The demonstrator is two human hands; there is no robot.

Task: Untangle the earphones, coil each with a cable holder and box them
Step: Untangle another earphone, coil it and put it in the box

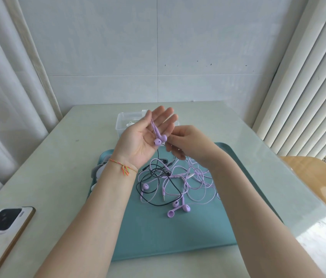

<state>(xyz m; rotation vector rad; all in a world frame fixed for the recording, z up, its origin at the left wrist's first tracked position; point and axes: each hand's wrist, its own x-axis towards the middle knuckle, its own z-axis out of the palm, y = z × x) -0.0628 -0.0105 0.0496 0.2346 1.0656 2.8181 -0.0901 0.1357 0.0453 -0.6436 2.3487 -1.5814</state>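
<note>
From the head camera, my left hand point(148, 137) is raised palm-up above the far end of the teal tray point(178, 237), fingers straight and spread. Two purple earbuds point(160, 140) lie against my palm and their thin cords run up between my fingers. My right hand point(186, 141) sits just beside them with fingers curled in towards the buds; it seems to pinch the cord there, though the contact itself is too small for me to be sure.

Below my hands, on the tray, the rest lies in a tangle point(174, 181): purple cords looped through a black earphone cable point(158, 189), with loose purple earbuds point(178, 207) and a jack plug point(164, 195) at the near side. A clear plastic box point(126, 123) stands on the table point(68, 157) just behind my left hand. A woven bracelet point(125, 167) circles my left wrist. A phone point(5, 221) lies face down near the table's left edge.
</note>
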